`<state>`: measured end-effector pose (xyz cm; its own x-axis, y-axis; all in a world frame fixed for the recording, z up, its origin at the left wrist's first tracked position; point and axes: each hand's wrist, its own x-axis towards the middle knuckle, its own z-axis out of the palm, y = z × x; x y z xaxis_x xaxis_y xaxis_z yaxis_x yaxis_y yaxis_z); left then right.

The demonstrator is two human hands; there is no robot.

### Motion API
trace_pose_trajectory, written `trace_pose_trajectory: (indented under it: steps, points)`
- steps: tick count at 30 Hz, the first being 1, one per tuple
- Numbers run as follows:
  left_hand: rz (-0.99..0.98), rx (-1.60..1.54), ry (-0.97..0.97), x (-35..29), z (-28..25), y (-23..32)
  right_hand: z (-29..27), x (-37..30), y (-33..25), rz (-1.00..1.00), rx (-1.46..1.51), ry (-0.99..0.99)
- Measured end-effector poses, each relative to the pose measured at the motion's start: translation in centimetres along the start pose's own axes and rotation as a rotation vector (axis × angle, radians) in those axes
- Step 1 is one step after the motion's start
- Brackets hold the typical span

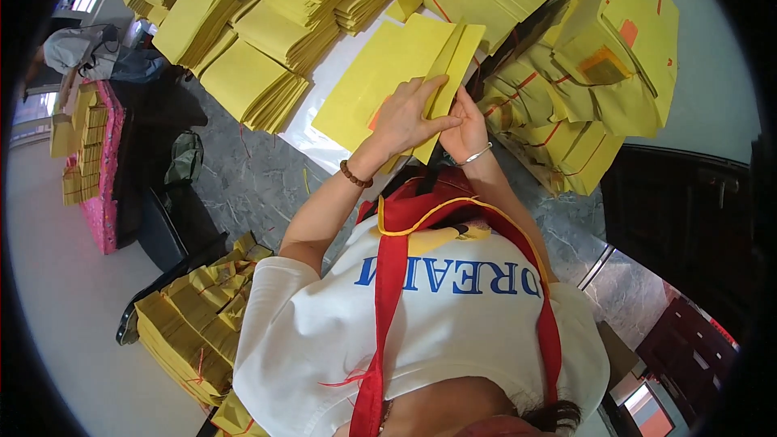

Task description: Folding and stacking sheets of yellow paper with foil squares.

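Note:
A yellow paper folder (380, 57) lies on the white-topped table in front of me, its right side a raised, folded strip (455, 73). My left hand (405, 117), with a brown bead bracelet at the wrist, lies on the folder and the strip. Its fingers and thumb are stretched apart. At the folder's right edge, my right hand (465, 125) grips the edge from the near side; a silver bangle circles that wrist. Some of its fingers are hidden behind the paper. An orange-red patch (375, 120) shows on the folder beside my left hand.
Stacks of yellow folders (251, 85) cover the table's far left. Bundles tied with red string (566, 105) stand at the right. More bundles (190, 324) sit on a chair at the lower left. A person (81, 53) and a pink-covered table (105, 170) are further left.

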<state>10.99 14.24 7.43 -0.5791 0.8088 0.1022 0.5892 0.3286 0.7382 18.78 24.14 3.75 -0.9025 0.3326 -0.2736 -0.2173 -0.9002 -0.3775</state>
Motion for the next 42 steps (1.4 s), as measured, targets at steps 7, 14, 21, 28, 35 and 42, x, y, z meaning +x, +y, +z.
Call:
trace_pose_trajectory:
  steps: [7, 14, 21, 28, 35, 42]
  points:
    - [-0.004, -0.228, -0.112, 0.3, -0.3, -1.9, -0.3, -0.1, 0.0, 0.017, 0.032, -0.034]
    - [-0.114, -0.392, 0.065, -0.2, 0.3, -2.7, 0.0, -0.1, -0.2, 0.024, 0.066, -0.073]
    - [0.056, -0.317, 0.070, -0.1, 0.3, -3.2, 0.3, -0.1, 0.1, 0.046, -0.007, -0.010]
    - [0.063, -0.069, 0.029, -0.5, 0.2, -1.3, 1.5, -0.6, -0.1, 0.002, -0.032, -0.102]
    - [0.151, 0.156, 0.021, -0.9, 1.7, 1.4, 0.7, -0.4, 0.4, -0.067, -0.210, 0.028]
    - [0.091, -0.079, 0.015, -1.7, 1.6, 1.7, 0.1, -0.9, -0.9, -0.138, -0.171, 0.002]
